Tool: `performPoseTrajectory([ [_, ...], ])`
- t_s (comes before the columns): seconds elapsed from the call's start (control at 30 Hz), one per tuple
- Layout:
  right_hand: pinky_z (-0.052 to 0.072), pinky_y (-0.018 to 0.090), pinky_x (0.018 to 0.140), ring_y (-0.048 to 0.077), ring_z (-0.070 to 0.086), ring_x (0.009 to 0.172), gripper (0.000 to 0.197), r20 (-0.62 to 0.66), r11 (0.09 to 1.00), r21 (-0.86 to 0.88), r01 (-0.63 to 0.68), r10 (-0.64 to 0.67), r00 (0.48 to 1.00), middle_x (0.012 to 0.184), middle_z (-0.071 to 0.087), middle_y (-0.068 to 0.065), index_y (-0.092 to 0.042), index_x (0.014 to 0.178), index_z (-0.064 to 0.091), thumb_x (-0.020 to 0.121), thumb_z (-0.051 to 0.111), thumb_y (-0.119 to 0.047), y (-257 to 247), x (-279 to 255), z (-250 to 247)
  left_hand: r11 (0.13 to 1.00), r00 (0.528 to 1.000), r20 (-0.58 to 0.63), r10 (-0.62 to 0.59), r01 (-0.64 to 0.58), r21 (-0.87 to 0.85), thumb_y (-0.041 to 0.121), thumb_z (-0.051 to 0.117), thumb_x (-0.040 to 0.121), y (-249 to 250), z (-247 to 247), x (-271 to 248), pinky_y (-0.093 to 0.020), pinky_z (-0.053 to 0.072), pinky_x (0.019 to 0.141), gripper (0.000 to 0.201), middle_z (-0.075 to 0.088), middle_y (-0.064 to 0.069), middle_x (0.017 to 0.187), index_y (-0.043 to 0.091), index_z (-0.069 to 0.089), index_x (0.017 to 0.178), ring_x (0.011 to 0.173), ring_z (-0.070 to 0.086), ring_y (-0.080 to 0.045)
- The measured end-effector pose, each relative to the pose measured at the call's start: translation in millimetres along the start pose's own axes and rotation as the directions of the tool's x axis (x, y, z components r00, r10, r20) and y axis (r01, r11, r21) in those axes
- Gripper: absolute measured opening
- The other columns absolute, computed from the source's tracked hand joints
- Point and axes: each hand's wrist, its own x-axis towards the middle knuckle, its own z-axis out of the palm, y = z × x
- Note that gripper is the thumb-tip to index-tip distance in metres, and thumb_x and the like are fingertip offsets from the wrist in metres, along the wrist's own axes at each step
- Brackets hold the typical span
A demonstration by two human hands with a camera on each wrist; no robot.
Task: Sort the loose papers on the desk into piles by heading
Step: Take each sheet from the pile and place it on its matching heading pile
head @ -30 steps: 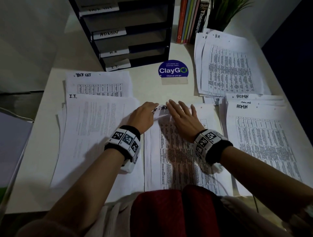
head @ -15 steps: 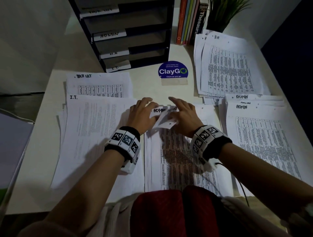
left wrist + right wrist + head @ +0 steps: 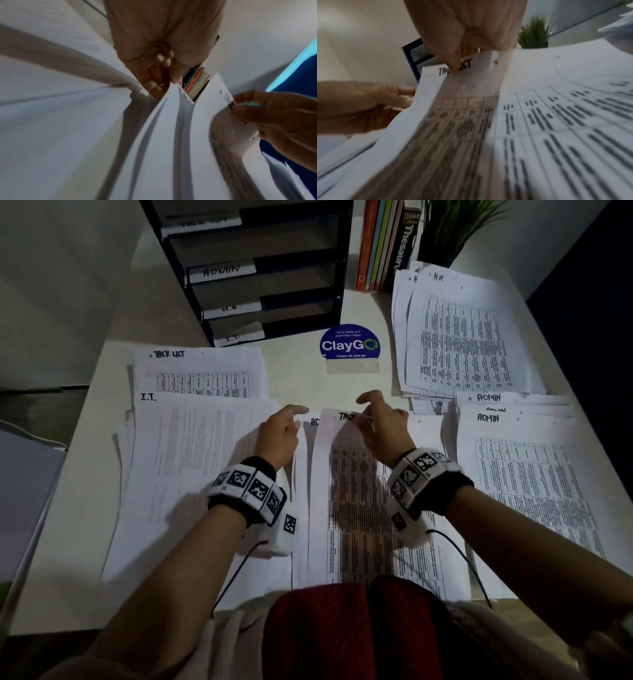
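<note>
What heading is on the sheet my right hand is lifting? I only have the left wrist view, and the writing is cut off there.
Observer: The head view shows the right hand pinching the lifted sheet at a heading that starts TACK.
Operator: Is there a pile for that?
Observer: Yes, the TACK LIST pile lies far left, behind the I.T. pile.
Operator: And the sheet in my left hand?
Observer: The left hand holds the sheet beneath. Its heading begins AD, and the ADMIN pile lies on the right.
</note>
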Motion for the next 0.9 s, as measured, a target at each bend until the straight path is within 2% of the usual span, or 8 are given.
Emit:
performPoseTrajectory([
  [0.2,0.030,0.036,0.095,0.028,0.059,0.104,0.027,0.108,0.997,-0.069,0.036,-0.029,0.994,0.103,0.068,0.005,-0.015,0.112,0.058,0.087,0.051,-0.008,0,12,0,0.990,0.997,-0.003,-0.071,0.070,-0.122,0.003,0.030,0.097,-2,0,3,-0.010,0.023,0.038,0.036,0.037,-0.001,0.056,0.012,0.060,0.115,0.040,0.030,-0.004],
  [0.37,0.040,0.050,0.096,0.033,0.060,0.099,0.039,0.105,0.996,0.087,0.011,-0.020,0.994,0.099,0.066,0.009,-0.007,0.117,0.052,0.082,0.046,0.006,3,9,0,0.982,0.993,0.033,-0.110,0.114,-0.154,0.002,0.038,0.094,-4,1,-3,-0.010,0.034,0.047,0.033,0.057,-0.002,0.075,0.014,0.054,0.121,0.052,0.042,-0.008],
  [0.43,0.041,0.051,0.094,0.032,0.061,0.093,0.046,0.121,0.993,0.109,0.036,-0.049,0.991,0.089,0.062,0.002,-0.009,0.123,0.047,0.079,0.049,0.005,3,6,-1,0.981,0.993,0.040,-0.114,0.119,-0.154,0.009,0.049,0.093,-1,1,-5,-0.018,0.045,0.073,0.038,0.059,-0.006,0.107,0.016,0.045,0.131,0.085,0.059,-0.015],
  [0.5,0.037,0.045,0.098,0.025,0.060,0.086,0.058,0.190,0.993,0.062,0.103,-0.113,0.975,0.084,0.060,-0.004,-0.013,0.132,0.038,0.079,0.058,-0.002,1,1,-3,0.989,0.990,0.088,-0.113,0.121,-0.090,0.016,0.060,0.089,3,1,-10,-0.026,0.039,0.095,0.058,0.047,-0.011,0.130,0.020,0.032,0.140,0.117,0.050,-0.023],
  [0.6,0.024,0.033,0.098,0.019,0.059,0.093,0.055,0.283,0.977,-0.113,0.183,-0.145,0.948,0.095,0.067,-0.002,-0.018,0.132,0.043,0.081,0.061,-0.012,-2,-7,-4,0.992,0.984,0.137,-0.118,0.123,-0.035,0.019,0.066,0.084,11,1,-16,-0.029,0.032,0.103,0.073,0.036,-0.017,0.144,0.021,0.024,0.143,0.132,0.038,-0.027],
  [0.67,0.023,0.033,0.097,0.019,0.059,0.098,0.035,0.247,0.952,-0.185,0.242,-0.193,0.949,0.100,0.067,-0.002,-0.018,0.117,0.059,0.082,0.060,-0.013,0,-11,-3,0.992,0.987,0.108,-0.122,0.124,-0.017,0.015,0.061,0.088,10,1,-15,-0.030,0.035,0.100,0.057,0.045,-0.016,0.138,0.019,0.033,0.138,0.124,0.045,-0.026],
  [0.77,0.025,0.040,0.095,0.022,0.060,0.095,0.023,0.226,0.920,-0.227,0.319,-0.269,0.936,0.096,0.068,0.002,-0.014,0.099,0.069,0.077,0.065,-0.008,5,-19,4,0.995,0.993,0.051,-0.104,0.104,0.007,0.008,0.050,0.092,4,2,-10,-0.028,0.039,0.073,0.003,0.058,-0.009,0.078,0.010,0.052,0.093,0.068,0.052,-0.018],
  [0.9,0.041,0.048,0.073,0.028,0.064,0.072,0.027,0.109,0.877,-0.229,0.423,-0.409,0.906,0.077,0.065,0.008,-0.013,0.077,0.074,0.054,0.076,-0.001,9,-28,9,0.989,0.962,0.262,-0.079,0.109,-0.102,0.000,0.054,0.087,1,-2,-12,-0.025,0.048,0.082,0.014,0.063,-0.010,0.093,-0.006,0.062,0.097,0.083,0.060,-0.019],
])
